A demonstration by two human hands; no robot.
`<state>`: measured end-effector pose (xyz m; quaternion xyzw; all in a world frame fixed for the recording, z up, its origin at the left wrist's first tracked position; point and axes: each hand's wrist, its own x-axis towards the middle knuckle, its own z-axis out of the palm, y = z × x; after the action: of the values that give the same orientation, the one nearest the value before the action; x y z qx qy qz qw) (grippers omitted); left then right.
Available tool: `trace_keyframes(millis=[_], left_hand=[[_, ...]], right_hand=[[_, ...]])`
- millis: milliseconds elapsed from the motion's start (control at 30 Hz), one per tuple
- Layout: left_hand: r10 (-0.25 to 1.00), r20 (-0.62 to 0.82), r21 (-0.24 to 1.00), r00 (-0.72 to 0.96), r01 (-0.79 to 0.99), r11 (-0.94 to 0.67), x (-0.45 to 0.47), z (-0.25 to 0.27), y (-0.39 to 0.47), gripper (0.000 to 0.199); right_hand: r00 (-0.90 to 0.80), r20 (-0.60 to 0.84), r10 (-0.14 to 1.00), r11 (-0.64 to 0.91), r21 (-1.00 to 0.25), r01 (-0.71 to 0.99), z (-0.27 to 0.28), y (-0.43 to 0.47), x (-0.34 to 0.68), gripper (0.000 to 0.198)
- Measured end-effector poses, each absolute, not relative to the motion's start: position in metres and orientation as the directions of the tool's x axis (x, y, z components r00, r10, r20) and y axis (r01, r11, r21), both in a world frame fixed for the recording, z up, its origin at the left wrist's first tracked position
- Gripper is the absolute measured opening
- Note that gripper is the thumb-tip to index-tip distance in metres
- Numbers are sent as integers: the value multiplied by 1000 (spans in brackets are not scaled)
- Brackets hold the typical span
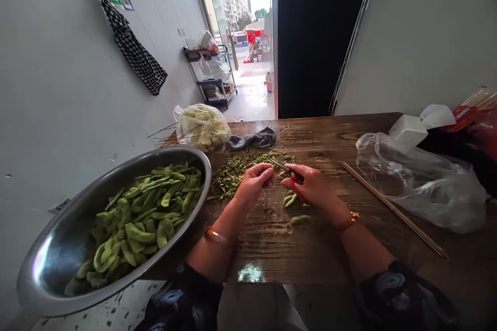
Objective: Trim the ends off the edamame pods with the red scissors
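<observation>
My right hand (pixel 310 183) is closed around a pair of scissors with red handles (pixel 298 190), blades pointing left. Fingers pinched, my left hand (pixel 254 181) holds an edamame pod (pixel 275 167) at the blades; most of the pod is hidden. Beyond both hands lies a heap of trimmed pod ends (pixel 229 176). A few loose edamame pods (pixel 300 220) rest on the wooden table (pixel 267 243) under my right hand. To the left, a large metal bowl (pixel 50 253) holds many green edamame pods (pixel 140 232).
At the back left sit a plastic bag of cauliflower (pixel 204 126) and a dark grey cloth (pixel 252 138). Wooden skewers (pixel 392 207) lie on the right, beside a crumpled clear plastic bag (pixel 430 186) and a white box (pixel 407 129). A cart (pixel 213 75) stands near the doorway.
</observation>
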<state>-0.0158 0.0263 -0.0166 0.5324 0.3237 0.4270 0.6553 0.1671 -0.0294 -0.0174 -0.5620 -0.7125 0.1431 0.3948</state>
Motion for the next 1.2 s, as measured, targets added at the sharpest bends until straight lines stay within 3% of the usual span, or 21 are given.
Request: trace_keyframes(millis=[700,1067,1200], left_hand=[[846,208,951,490,102,-293,-17,-6,13,24],[865,172,961,471,113,-253,-24,-6,19,23],[903,219,947,370,141,-288,-24,-9,22,18]], right_hand=[[-164,436,885,406,-550,730,-23,-34,167,46],[-207,358,911,383,-545,746,-23,-31,171,44],[-87,358,930,302,-605,737,-21,-32,171,50]])
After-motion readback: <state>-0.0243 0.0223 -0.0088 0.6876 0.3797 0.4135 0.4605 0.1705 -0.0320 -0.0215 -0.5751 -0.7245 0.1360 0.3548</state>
